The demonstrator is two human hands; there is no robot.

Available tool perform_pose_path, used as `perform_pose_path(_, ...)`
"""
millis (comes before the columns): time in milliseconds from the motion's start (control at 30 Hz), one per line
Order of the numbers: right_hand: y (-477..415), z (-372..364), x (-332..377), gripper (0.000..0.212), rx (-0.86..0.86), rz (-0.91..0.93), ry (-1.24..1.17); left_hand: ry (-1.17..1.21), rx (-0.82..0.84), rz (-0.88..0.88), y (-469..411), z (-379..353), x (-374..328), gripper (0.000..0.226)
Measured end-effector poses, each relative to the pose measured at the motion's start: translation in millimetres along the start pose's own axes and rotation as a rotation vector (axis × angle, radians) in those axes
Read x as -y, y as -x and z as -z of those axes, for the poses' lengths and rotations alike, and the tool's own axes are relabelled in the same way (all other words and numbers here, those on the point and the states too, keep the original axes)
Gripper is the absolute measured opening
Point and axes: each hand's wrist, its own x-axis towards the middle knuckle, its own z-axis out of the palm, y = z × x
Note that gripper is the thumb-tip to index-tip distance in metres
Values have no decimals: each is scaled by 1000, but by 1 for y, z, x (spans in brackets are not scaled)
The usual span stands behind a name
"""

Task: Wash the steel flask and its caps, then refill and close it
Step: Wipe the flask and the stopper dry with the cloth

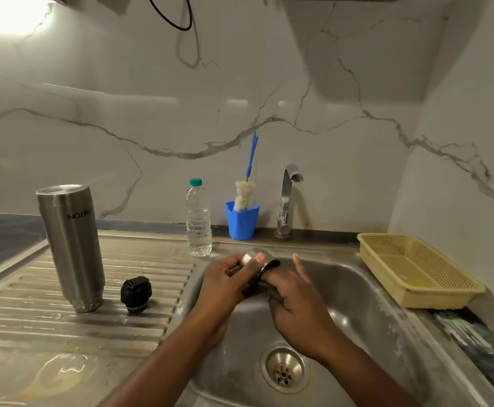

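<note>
- Two hands over the sink basin (357, 304), both bare, close together.
- Left hand (225, 279): fingers and thumb wrapped round one steel cap (248, 257), held on its side above the basin, dark rim toward the right hand.
- Right hand (297, 304): lower fingers curled on one dark pad (270, 290) pushed against the cap's open end. One finger sticks out straight. Pad type unclear.
- One drain (284, 369) at the basin bottom, below the hands.
- One steel flask (72, 248): standing mouth-down on the ribbed drainboard (34, 318), left of the basin, lettering inverted, no cap on it, well apart from the hands.
- One black cap (136, 293): on the drainboard just right of the flask, not touching it.
- One clear plastic bottle (198, 224), teal lid on, water inside, upright at the back edge between drainboard and basin.
- One blue cup (242, 223) right of the bottle, holding one bottle brush (244, 195), white head, blue handle pointing up.
- One chrome tap (286, 195) behind the basin, right of the cup, no water visible from the spout.
- One yellow perforated basket (436, 301) on the right of the basin.
- Dark desk (5, 239) at far left behind the drainboard.
- White marble-pattern wall (152, 113) behind everything.
</note>
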Motion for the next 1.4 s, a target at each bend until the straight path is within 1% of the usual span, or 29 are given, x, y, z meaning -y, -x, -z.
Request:
perform_pose_path(33,0,-2,0,59,-7,-85,-134,29,1,11,0,0,0,32)
perform_pose_path(67,0,-1,6,55,7,-197,-347,70,8,26,-1,2,0,33)
perform_pose_path(167,-1,9,11,44,18,-521,-1159,206,69,75,-5,7,-1,32)
perform_pose_path(200,-2,12,8,43,27,-576,-1385,249,93,89,-7,7,-2,31)
perform_pose_path(233,-2,14,5,44,27,-594,-1533,288,120,95,-8,7,-2,32)
perform_pose_path(267,-2,16,6,45,30,-583,-1613,316,145,99,-9,7,-2,34)
perform_pose_path(300,-3,15,4,45,20,-578,-1610,324,161,100,-10,6,-1,37)
perform_pose_path(333,-3,16,5,43,-2,-586,-1520,313,162,97,-10,6,0,39)
perform_pose_path(400,-2,14,7,42,-65,-586,-1140,223,99,79,-11,8,4,37)
perform_pose_path(467,-1,12,7,44,-69,-474,-741,120,17,70,-11,8,5,34)
perform_pose_path(533,0,5,1,45,-39,-352,-406,47,-1,63,-9,7,4,40)
perform_pose_path(567,1,2,-1,47,-18,-310,-287,3,-3,51,-8,6,4,41)
perform_pose_path(600,1,2,0,50,6,-278,-234,-32,-1,40,-6,5,4,39)
perform_pose_path(633,2,2,3,52,31,-271,-262,-42,3,39,-6,5,4,35)
perform_pose_path(667,2,3,7,53,47,-298,-369,-26,10,52,-5,5,5,32)
perform_pose_path(733,-1,6,13,50,6,-438,-799,44,31,85,-5,8,5,29)
perform_pose_path(800,-4,8,10,43,-15,-595,-1295,128,48,104,-7,10,3,32)
perform_pose_path(833,-5,9,8,43,-27,-642,-1485,163,59,106,-9,9,2,33)
perform_pose_path(900,-5,10,6,46,-76,-695,-1724,206,68,100,-11,7,2,32)
perform_pose_path(933,-5,11,8,47,-98,-706,-1764,214,61,100,-11,6,2,31)
perform_pose_path(967,-5,12,10,46,-110,-705,-1736,213,49,97,-12,5,2,31)
perform_pose_path(1000,-5,11,13,45,-110,-684,-1650,203,39,88,-12,5,3,32)
perform_pose_path(1067,-4,10,21,40,-92,-609,-1367,168,25,67,-10,7,4,34)
perform_pose_path(1167,0,8,23,47,15,-379,-815,114,11,65,-7,10,4,35)
perform_pose_path(1233,1,4,12,52,78,-190,-299,61,-23,91,-5,9,6,38)
perform_pose_path(1267,-1,3,5,53,81,-47,-20,38,-47,107,-5,8,7,41)
perform_pose_path(1300,-3,3,0,55,96,78,195,23,-66,122,-6,7,8,43)
perform_pose_path(1333,-4,3,-4,58,125,158,340,21,-80,133,-7,6,8,44)
perform_pose_path(1400,-6,4,-6,65,135,202,477,44,-92,138,-8,5,6,43)
